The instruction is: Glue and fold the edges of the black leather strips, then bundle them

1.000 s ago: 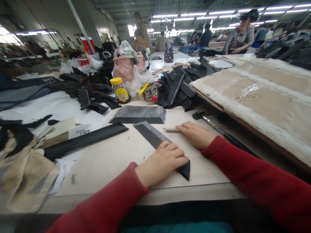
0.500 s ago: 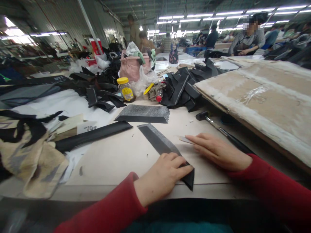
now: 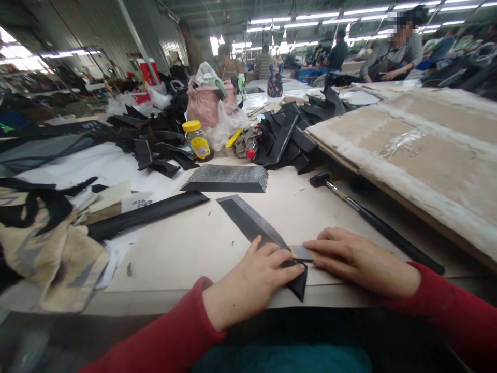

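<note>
A black strip with a grey speckled edge [image 3: 243,216] lies slanted on the pale board in front of me. My left hand [image 3: 258,277] lies across its near part, fingers spread and pressing down; the little finger is lifted. The strip's pointed near end shows past my thumb. In my right hand [image 3: 347,259] is a flat scraper-like blade [image 3: 303,253] with a yellowish edge. Its tip meets the right edge of the strip beside my left fingertips. Most of the tool is hidden under my right fingers. A wider grey-and-black piece [image 3: 225,178] with a zigzag end lies farther back.
To the right lies a black-handled hammer [image 3: 380,228], beside a raised stack of boards [image 3: 423,140]. A dark rolled strip [image 3: 147,213] lies left. Behind are a yellow-lidded jar [image 3: 198,141], a pink bag [image 3: 207,103] and black scraps [image 3: 285,134]. A co-worker [image 3: 392,54] stands far right.
My right hand has moved closer and slightly left, bringing the blade against the strip's edge. My left little finger has lifted. The strip still lies in place.
</note>
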